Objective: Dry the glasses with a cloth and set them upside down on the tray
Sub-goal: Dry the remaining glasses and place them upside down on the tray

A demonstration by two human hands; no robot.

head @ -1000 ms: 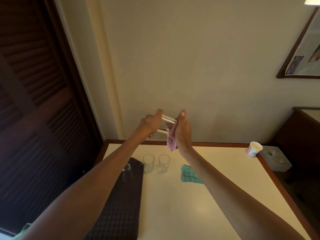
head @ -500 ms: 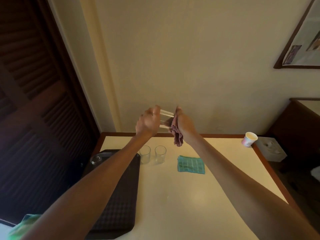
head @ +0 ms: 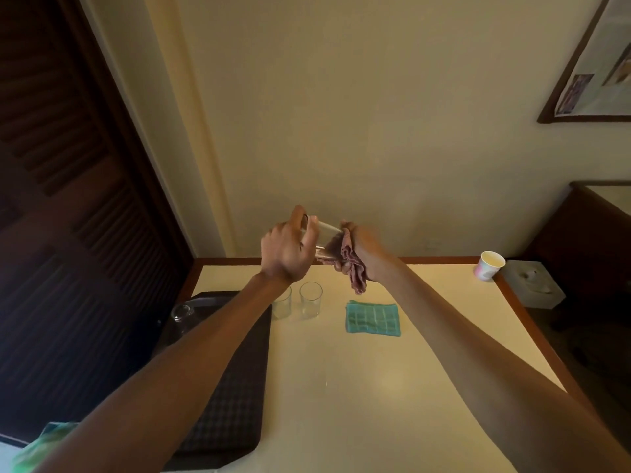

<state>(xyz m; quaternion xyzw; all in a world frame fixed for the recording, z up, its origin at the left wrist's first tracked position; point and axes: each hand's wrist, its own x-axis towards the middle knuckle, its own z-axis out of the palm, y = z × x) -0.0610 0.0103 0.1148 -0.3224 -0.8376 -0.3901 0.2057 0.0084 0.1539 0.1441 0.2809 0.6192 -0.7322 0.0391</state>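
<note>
Glass point(head: 325, 234), left grip point(head: 285, 251) (cloth point(head: 355, 272), right grip point(head: 371, 250))

The left hand point(head: 285, 249) gripped a clear glass point(head: 322, 242) held sideways above the desk point(head: 375, 387), while the right hand point(head: 367, 252) pressed a pink cloth point(head: 353, 268) into its mouth. Two glasses point(head: 310, 300) stood upright beside the dark tray point(head: 235, 404), near a folded teal cloth point(head: 373, 318).

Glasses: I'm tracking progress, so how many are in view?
4. Held glass in the left hand, the right hand holding a cloth to it; two table glasses beside the tray; tray glass at its far end. The left arm may hide more.
</note>
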